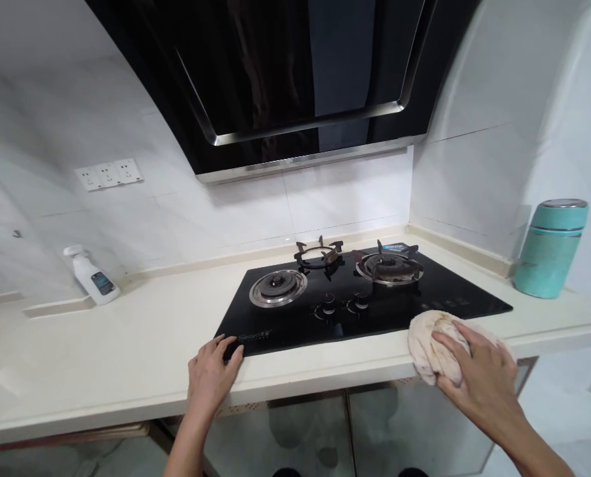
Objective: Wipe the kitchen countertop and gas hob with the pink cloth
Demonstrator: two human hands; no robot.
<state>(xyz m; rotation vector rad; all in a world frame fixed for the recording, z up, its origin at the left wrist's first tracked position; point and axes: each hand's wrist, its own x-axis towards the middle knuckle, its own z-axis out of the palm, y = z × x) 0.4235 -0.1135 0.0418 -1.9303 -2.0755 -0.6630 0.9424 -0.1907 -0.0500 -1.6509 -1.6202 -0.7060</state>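
A crumpled off-white cloth point(432, 348) with brownish stains is bunched under my right hand point(484, 374), whose fingers grip it at the front right edge of the stove. My left hand point(211, 371) rests with fingers spread on the front left corner of the black glass gas stove point(295, 331). The left burner point(278, 288) is bare, and its pot support point(319, 255) sits farther back on the glass. Over the right burner point(389, 267) a dark pot support is in place. Two knobs point(328, 303) stand between the burners.
A white spray bottle point(95, 278) leans by the wall at the left. At the right stands a turquoise flask point(551, 250). The black range hood point(295, 73) slopes above the stove. Pale countertop point(151, 338) surrounds the stove, with cabinet doors point(285, 430) below.
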